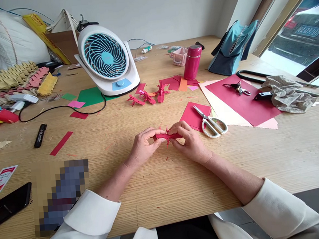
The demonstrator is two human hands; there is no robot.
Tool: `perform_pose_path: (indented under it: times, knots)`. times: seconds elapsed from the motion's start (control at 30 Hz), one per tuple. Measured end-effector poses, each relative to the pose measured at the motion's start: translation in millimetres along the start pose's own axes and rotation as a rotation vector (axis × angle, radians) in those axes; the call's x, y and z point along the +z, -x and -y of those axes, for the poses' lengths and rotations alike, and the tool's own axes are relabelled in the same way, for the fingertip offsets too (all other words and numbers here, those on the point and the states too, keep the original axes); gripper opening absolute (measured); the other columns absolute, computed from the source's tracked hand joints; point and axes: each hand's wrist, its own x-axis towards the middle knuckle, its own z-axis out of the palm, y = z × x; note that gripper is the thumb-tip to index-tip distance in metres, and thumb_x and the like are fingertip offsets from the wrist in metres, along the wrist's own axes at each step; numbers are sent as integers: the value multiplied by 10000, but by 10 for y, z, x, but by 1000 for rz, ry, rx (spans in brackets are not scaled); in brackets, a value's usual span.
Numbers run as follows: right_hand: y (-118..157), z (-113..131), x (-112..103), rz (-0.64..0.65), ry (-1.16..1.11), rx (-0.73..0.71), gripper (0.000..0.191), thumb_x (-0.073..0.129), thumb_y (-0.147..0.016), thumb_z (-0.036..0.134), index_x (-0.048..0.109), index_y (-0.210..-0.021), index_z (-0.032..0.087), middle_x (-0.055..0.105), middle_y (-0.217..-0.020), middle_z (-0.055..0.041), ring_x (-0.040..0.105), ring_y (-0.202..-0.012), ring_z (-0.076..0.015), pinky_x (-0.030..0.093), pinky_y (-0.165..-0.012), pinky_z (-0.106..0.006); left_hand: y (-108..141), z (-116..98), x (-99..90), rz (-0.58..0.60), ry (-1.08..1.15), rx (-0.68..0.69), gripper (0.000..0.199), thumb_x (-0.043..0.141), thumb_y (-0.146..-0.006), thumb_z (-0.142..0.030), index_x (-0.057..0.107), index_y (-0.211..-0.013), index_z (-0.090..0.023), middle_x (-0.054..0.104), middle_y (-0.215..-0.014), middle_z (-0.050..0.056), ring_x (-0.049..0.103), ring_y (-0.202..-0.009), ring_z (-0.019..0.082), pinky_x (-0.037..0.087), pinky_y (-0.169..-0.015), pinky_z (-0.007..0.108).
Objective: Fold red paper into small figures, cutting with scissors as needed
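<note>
While the scissors (209, 120) lie partly on red squares (191, 115), the folded paper (169, 136) sits near them, to their left, spanned by two hands. The left hand (142, 145) pinches one end between thumb and fingers; the right hand (187, 141) is closed on the other end likewise. Thin red bits show at the paper's middle, above and below. It should be very light, fairly stiff along its folds yet easily crushed, and the thin bits would probably bend or tear first. Its ends look the safest hold, under light fingertip pressure. Red figures (148, 97) lie beyond the scissors, to their left; a strip (61, 143) lies well apart, farther left.
</note>
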Motion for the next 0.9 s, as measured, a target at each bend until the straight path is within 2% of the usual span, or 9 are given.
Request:
perform_pose_path:
  times: [0.23,0.5,0.7,0.9]
  knots:
    - [3,15,-24,11,138,-123,172,538,-925,119,612,-1063,191,546,-1015,-91,609,-892,-165,612,-725,-316,-30,7,-21,56,88,-32,165,693,-838,-196,744,-995,-203,753,-973,40,696,-889,161,540,-824,271]
    - [8,22,-40,9,214,-161,156,542,-936,135,613,-1065,186,562,-998,-94,603,-889,-168,585,-744,-316,-33,3,-28,79,136,-60,172,696,-837,-201,751,-999,-191,755,-965,49,697,-901,165,545,-812,267]
    - [6,50,-45,30,225,-163,216,521,-942,127,585,-1135,201,568,-1024,-99,599,-912,-178,580,-759,-326,-33,11,-36,71,141,-48,178,688,-844,-206,749,-1010,-185,750,-939,48,691,-868,158,541,-786,262]
    - [4,85,-35,20,169,-151,161,521,-914,95,570,-1030,196,567,-977,-88,595,-896,-181,583,-733,-329,-31,19,-29,81,167,-37,171,688,-849,-212,749,-1007,-186,745,-948,53,692,-873,159,543,-785,262]
